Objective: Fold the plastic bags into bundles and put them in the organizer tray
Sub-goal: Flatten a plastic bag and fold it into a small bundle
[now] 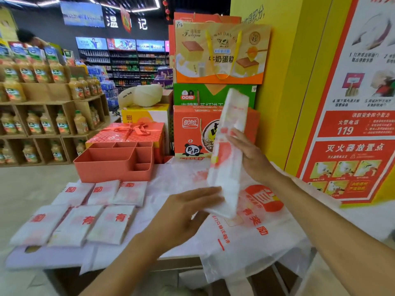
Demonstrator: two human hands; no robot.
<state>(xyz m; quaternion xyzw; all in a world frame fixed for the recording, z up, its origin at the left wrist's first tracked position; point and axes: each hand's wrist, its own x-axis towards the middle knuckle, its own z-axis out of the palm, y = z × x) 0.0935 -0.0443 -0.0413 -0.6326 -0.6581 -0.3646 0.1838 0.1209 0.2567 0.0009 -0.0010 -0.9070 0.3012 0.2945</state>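
Observation:
A white plastic bag with red print, folded into a long narrow strip (pixel 229 146), stands nearly upright above the table. My right hand (pixel 250 154) holds its middle from the right side, fingers wrapped against it. My left hand (pixel 188 212) pinches the strip's lower end. Several folded bag bundles (pixel 94 210) lie in two rows on the table at the left. The coral organizer tray (pixel 115 161) with several compartments stands behind them, and nothing shows inside it. Unfolded bags (pixel 252 236) lie spread under my hands.
Stacked snack cartons and gift boxes (pixel 215 82) rise behind the table. A red gift box with a ribbon (pixel 128 133) sits behind the tray. Juice bottle shelves (pixel 42 99) fill the left. A yellow pillar with a poster (pixel 352 103) stands close on the right.

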